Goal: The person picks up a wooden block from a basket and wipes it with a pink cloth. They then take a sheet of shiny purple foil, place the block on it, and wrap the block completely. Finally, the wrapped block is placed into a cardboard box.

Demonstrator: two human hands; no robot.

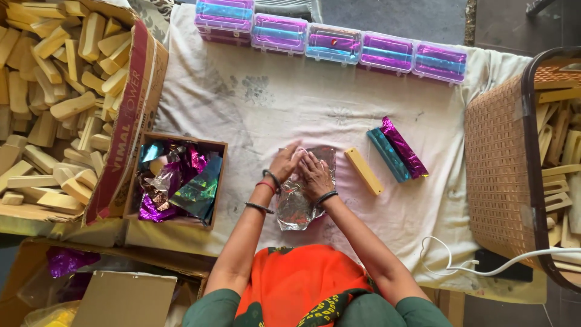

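Note:
Both my hands rest on a sheet of silver foil (295, 209) spread on the white cloth (254, 103). My left hand (285, 162) presses the foil's upper left part, fingers closed over its edge. My right hand (315, 174) lies beside it, fingers bent on the foil; whatever is under the foil is hidden. A bare yellow bar (363, 171) lies just right of my hands. Further right lie two wrapped bars side by side, one teal (388, 155) and one magenta (403, 147).
A small cardboard box (176, 181) of coloured foil sheets stands at left. Behind it a big carton (130, 115) holds several bare yellow bars. Several clear boxes (331, 42) of wrapped bars line the far edge. A woven basket (502, 175) stands at right, a white cable (460, 266) near it.

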